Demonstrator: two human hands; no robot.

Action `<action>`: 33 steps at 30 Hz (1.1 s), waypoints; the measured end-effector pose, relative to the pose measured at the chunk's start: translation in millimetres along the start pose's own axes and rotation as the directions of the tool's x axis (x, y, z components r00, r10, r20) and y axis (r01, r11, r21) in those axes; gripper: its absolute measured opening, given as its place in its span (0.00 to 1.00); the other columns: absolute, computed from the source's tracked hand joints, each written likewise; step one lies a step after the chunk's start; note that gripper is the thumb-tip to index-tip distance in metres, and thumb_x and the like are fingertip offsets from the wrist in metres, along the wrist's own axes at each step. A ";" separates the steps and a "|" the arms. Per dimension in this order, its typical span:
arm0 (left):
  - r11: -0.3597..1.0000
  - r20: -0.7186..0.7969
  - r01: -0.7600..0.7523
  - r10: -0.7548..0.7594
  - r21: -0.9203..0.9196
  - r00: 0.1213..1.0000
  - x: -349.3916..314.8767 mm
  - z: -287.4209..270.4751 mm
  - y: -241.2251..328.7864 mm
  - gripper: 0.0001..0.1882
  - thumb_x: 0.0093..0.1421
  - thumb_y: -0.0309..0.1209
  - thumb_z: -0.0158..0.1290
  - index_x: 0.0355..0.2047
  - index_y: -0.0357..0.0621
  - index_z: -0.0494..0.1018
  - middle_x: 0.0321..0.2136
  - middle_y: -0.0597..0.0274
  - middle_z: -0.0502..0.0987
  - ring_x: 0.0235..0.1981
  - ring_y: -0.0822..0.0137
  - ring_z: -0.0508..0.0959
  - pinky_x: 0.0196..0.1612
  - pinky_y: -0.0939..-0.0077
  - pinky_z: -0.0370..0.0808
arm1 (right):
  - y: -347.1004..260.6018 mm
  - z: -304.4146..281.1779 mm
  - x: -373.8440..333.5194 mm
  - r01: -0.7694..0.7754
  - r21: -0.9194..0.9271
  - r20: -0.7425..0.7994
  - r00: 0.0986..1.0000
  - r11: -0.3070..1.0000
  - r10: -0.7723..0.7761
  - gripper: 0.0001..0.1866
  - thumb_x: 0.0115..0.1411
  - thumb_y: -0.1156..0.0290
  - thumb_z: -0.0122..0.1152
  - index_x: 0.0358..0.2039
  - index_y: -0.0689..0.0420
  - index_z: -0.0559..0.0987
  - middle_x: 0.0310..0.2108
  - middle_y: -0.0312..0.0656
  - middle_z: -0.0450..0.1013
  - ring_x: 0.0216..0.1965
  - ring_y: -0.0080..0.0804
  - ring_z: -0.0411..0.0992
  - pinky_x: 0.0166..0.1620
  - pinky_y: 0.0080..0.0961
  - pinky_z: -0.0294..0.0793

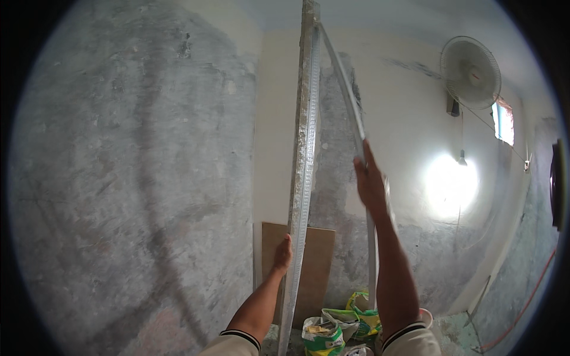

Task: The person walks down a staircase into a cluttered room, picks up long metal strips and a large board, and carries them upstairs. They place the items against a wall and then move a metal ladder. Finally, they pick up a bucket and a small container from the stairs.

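While the left hand [283, 256] grips a tall, speckled bar [304, 136], the right hand [372, 188] clasps a slimmer grey strip [345, 83]

The bar [304, 148] stood in front of you with your left hand [283, 255] on it, and the strip [344, 77] was to its right, under your right hand [372, 187]. Behind the bar was a board [320, 261], and bags [323, 343] sat low to its right. Farther right, a fan [471, 71] hung above a lamp [462, 159].
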State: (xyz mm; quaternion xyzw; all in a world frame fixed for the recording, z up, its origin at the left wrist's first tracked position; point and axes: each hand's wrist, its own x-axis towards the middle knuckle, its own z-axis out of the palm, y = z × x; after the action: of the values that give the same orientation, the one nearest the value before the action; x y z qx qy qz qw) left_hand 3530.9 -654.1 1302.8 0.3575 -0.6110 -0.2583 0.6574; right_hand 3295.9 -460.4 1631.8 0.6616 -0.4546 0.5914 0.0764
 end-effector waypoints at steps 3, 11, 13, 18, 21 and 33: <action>0.997 0.022 0.050 -0.048 -0.059 0.999 -12.2 32.7 31.9 0.36 0.78 0.51 0.36 0.62 0.24 0.68 0.62 0.37 0.73 0.66 0.49 0.71 0.66 0.66 0.68 | 24.5 -16.5 36.2 0.173 -0.024 -0.155 0.972 0.985 -0.175 0.33 0.75 0.53 0.51 0.77 0.41 0.56 0.30 0.57 0.79 0.33 0.48 0.82 0.40 0.46 0.78; 0.926 -0.201 0.128 -0.058 0.354 0.978 -3.3 -29.8 58.5 0.35 0.75 0.56 0.42 0.63 0.34 0.67 0.54 0.37 0.79 0.59 0.45 0.77 0.57 0.57 0.75 | 66.1 13.7 -207.9 -0.213 0.152 0.443 0.888 0.965 0.126 0.35 0.72 0.57 0.57 0.76 0.39 0.59 0.52 0.60 0.79 0.51 0.53 0.80 0.51 0.41 0.79; 0.966 -0.213 0.056 -0.001 0.251 0.977 -3.3 3.5 92.8 0.35 0.75 0.57 0.43 0.64 0.36 0.65 0.52 0.38 0.80 0.58 0.45 0.79 0.55 0.56 0.76 | 82.2 13.4 -245.6 -0.290 0.085 0.509 0.835 0.953 0.209 0.35 0.72 0.56 0.57 0.76 0.38 0.58 0.50 0.59 0.80 0.51 0.50 0.81 0.52 0.40 0.78; 0.963 -0.225 -0.105 0.162 0.249 0.961 -2.4 -14.8 95.1 0.35 0.75 0.54 0.44 0.68 0.38 0.61 0.56 0.41 0.77 0.59 0.48 0.78 0.58 0.59 0.74 | 35.4 7.9 -190.5 -0.482 0.204 0.589 0.756 0.852 0.287 0.34 0.72 0.54 0.57 0.76 0.38 0.59 0.41 0.54 0.80 0.41 0.34 0.79 0.46 0.35 0.77; 0.993 -0.061 -0.108 0.111 0.050 0.992 16.8 -42.9 65.7 0.36 0.77 0.54 0.40 0.73 0.38 0.57 0.67 0.46 0.69 0.68 0.54 0.68 0.69 0.66 0.64 | 24.4 -4.3 -123.0 -0.377 0.298 0.392 0.886 0.877 0.248 0.33 0.74 0.57 0.56 0.76 0.41 0.60 0.36 0.51 0.77 0.33 0.32 0.73 0.42 0.33 0.76; 0.985 -0.028 0.061 -0.066 -0.160 0.997 25.6 -96.9 41.9 0.41 0.77 0.57 0.31 0.76 0.37 0.48 0.74 0.53 0.57 0.75 0.61 0.54 0.75 0.66 0.50 | 135.8 2.3 -408.1 -0.216 -0.104 0.748 0.626 0.971 0.220 0.36 0.64 0.66 0.65 0.70 0.55 0.64 0.36 0.61 0.77 0.37 0.61 0.79 0.41 0.51 0.77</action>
State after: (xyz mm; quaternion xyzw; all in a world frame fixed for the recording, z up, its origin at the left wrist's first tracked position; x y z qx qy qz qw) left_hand 3625.6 -633.5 1351.8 0.3274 -0.5658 -0.3211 0.6852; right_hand 3249.6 -331.3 1224.2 0.7870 -0.5227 0.2670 -0.1900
